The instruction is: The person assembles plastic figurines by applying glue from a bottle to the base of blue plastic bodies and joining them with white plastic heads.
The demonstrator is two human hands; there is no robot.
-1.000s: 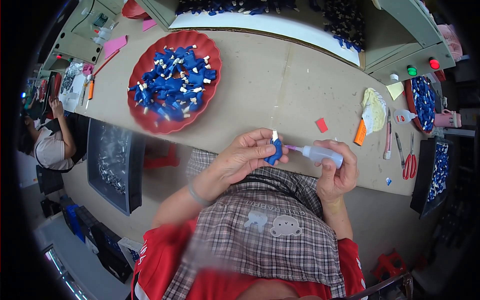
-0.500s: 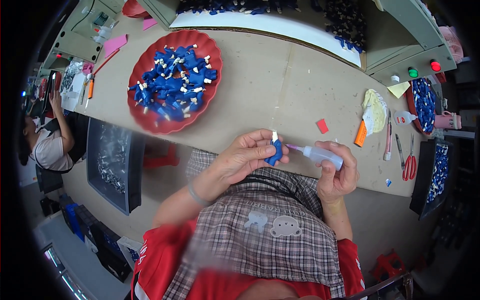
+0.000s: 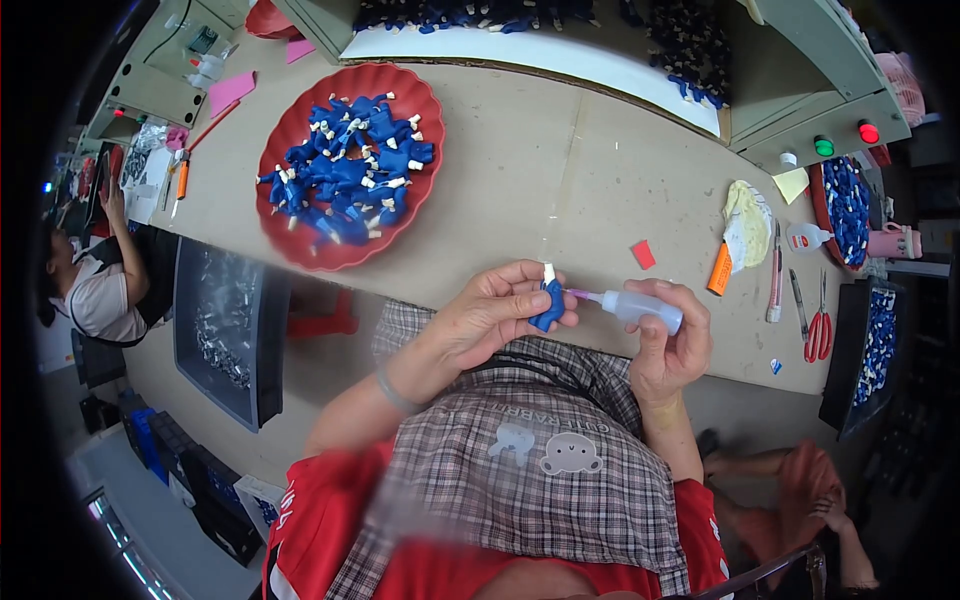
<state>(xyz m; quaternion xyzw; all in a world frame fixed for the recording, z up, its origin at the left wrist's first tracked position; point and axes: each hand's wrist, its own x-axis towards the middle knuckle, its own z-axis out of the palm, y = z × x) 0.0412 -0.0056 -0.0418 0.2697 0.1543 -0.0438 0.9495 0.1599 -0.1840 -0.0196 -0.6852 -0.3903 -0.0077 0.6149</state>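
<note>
The left hand (image 3: 500,305) has its fingers closed on a small blue figure piece (image 3: 546,308), gripped between thumb and fingers in front of the body, just off the near edge of the bench (image 3: 500,170). The grip sits low, probably so that the white stub (image 3: 549,272) stands clear at the top and the side facing the other hand is exposed. The right hand (image 3: 672,335) has its fingers wrapped around a translucent squeeze bottle (image 3: 645,308), held almost level, seemingly to aim its slim purplish nozzle (image 3: 585,295) at the piece; whether the tip touches it, I cannot tell.

A red scalloped dish (image 3: 285,120) heaped with similar blue and white pieces stands to the left, perhaps to be within easy reach. The bench is beige and lightly marked, with a seam running across it. On its right side lie a small red scrap (image 3: 642,254), an orange-handled cutter (image 3: 719,270) against a crumpled yellowish cloth (image 3: 746,212), and red-handled scissors (image 3: 819,335).

Behind is a pale green cabinet (image 3: 780,145) with a green and a red button, blue pieces spread inside. A grey bin (image 3: 270,330) stands below the bench at left; a co-worker (image 3: 105,290) sits beyond, and another person (image 3: 800,490) shows at lower right
</note>
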